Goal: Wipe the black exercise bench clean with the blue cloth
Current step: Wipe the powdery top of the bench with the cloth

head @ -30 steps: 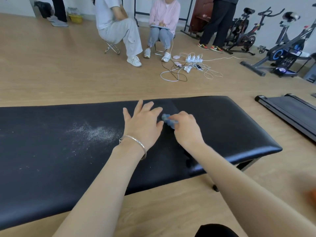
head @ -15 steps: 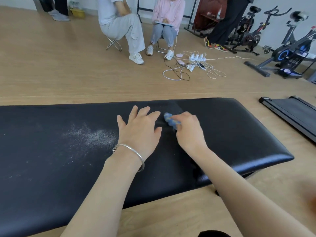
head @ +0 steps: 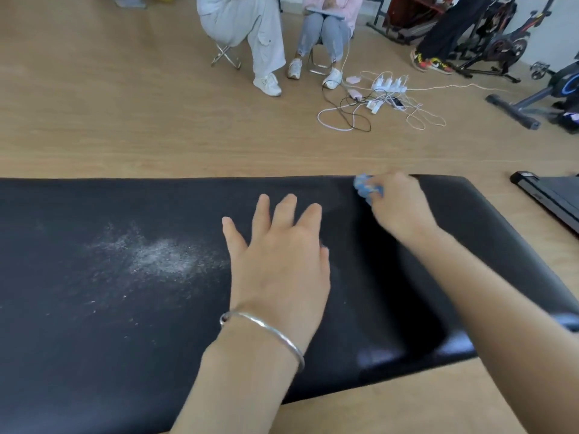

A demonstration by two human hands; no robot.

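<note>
Blue cloth, gripped by the right hand, sits far-side on the black bench surface; white powder lies leftward, past the flat, empty left hand.

**Onlookers, cables and machines on gym floor**

A person in pale trousers and a person in pink sit at top centre on the wooden floor. A power strip with tangled cables lies just below them. Exercise bikes stand upper right, and a treadmill sits at the right edge.

bench black | powder white | cloth blue
</note>
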